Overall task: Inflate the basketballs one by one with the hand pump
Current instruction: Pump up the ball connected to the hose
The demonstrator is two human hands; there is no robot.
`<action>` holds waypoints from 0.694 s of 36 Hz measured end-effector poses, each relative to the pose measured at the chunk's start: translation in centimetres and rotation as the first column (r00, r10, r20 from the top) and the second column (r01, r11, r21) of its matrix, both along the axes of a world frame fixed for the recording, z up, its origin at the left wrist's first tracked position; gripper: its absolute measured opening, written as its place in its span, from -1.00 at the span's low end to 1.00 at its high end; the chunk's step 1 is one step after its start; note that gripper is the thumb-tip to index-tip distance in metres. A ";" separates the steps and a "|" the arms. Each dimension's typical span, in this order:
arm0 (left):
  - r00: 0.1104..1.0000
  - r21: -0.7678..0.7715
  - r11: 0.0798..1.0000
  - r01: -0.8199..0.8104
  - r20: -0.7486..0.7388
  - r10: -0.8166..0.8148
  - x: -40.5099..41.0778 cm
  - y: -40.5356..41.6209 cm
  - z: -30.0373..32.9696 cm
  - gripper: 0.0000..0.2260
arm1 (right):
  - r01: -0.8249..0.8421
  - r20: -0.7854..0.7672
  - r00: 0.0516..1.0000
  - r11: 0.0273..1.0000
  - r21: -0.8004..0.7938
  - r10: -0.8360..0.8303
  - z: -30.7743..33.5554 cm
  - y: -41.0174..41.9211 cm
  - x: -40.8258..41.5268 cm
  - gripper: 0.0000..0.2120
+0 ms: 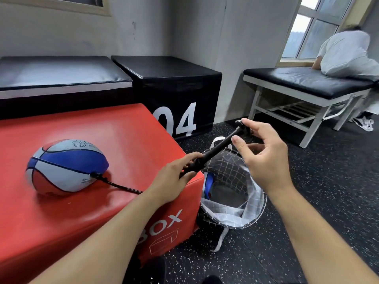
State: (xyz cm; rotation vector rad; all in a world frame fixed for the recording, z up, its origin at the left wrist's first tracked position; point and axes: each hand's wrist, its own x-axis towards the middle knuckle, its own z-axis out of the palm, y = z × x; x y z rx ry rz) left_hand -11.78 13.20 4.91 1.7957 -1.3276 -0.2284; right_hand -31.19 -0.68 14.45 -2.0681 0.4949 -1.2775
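A limp red, white and blue basketball (65,167) lies on the red box (102,212). A thin black hose (121,186) runs from its valve toward my left hand (174,181). That hand grips the barrel of the black hand pump (213,150), which slants up to the right with its rod drawn out. My right hand (264,154) is at the pump's top end, index finger on the handle (241,124) and thumb against the rod, the other fingers loosely curled.
A checked fabric bag (235,210) stands open on the speckled black floor beside the red box, with part of a blue ball (209,185) showing inside. Black padded boxes stand behind. A person leans on a black bench (297,80) by the window.
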 end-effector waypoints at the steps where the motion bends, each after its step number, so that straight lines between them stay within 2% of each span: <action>1: 1.000 0.000 1.000 0.001 -0.006 -0.001 0.1 0.0 0.0 -0.42 | -0.012 -0.008 1.000 1.000 0.000 0.012 -0.1 0.1 0.3 -0.61; 18: 0.997 -0.037 0.999 -0.012 -0.080 0.009 0.9 0.3 -0.4 -0.42 | -0.104 -0.223 0.972 0.989 -0.104 0.079 -3.5 1.0 4.0 -0.59; 25: 0.997 -0.034 0.999 -0.024 -0.070 0.021 0.5 0.2 -0.1 -0.44 | -0.139 -0.306 0.945 0.989 -0.056 0.116 -4.9 1.0 4.6 -0.60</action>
